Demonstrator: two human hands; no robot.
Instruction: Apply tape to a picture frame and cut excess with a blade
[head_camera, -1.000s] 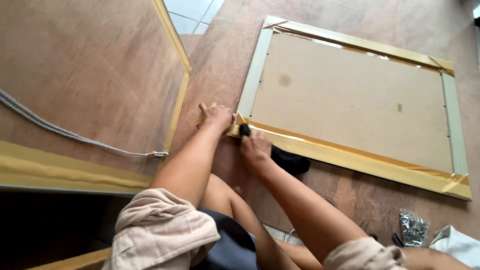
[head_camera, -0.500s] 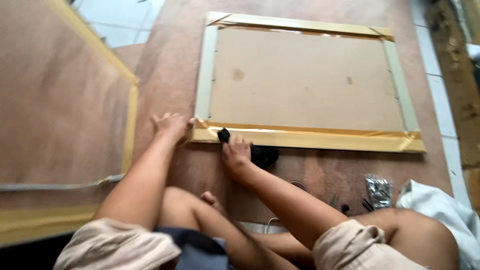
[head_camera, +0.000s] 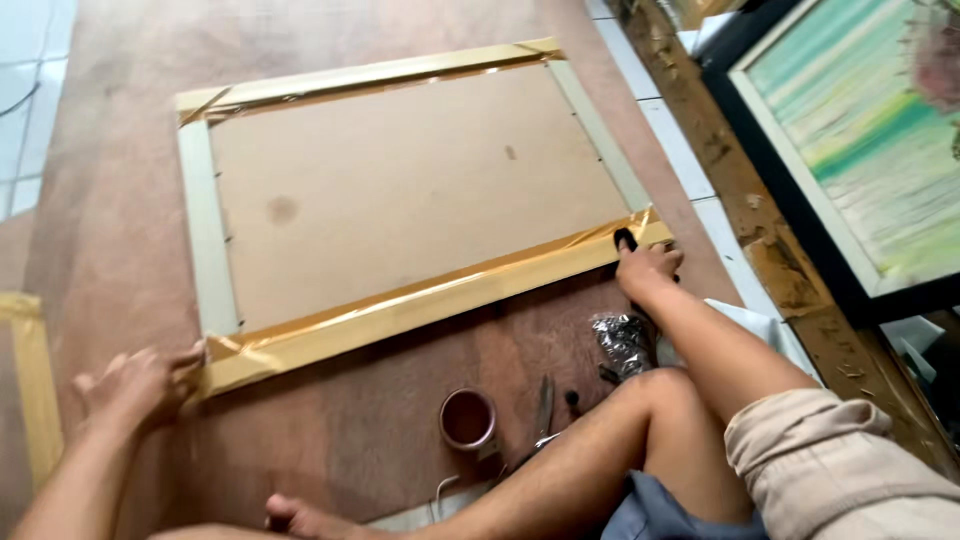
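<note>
My left hand (head_camera: 140, 385) presses flat, gripping nothing, at the gold tape strip's (head_camera: 420, 300) near-left end; my right hand (head_camera: 648, 268) clasps a small black tool (head_camera: 626, 240) at its far-right end.

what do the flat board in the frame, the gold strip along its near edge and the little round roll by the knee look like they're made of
Brown flat backing board: seemingly hardboard or thin plywood, matte, with faint stains. Shiny gold strip: likely adhesive tape or foil, glossy and wrinkled, catching light, pressed by the left hand and right hand. Small brown round roll: probably a tape roll on a cardboard core; too small to be sure.
</note>
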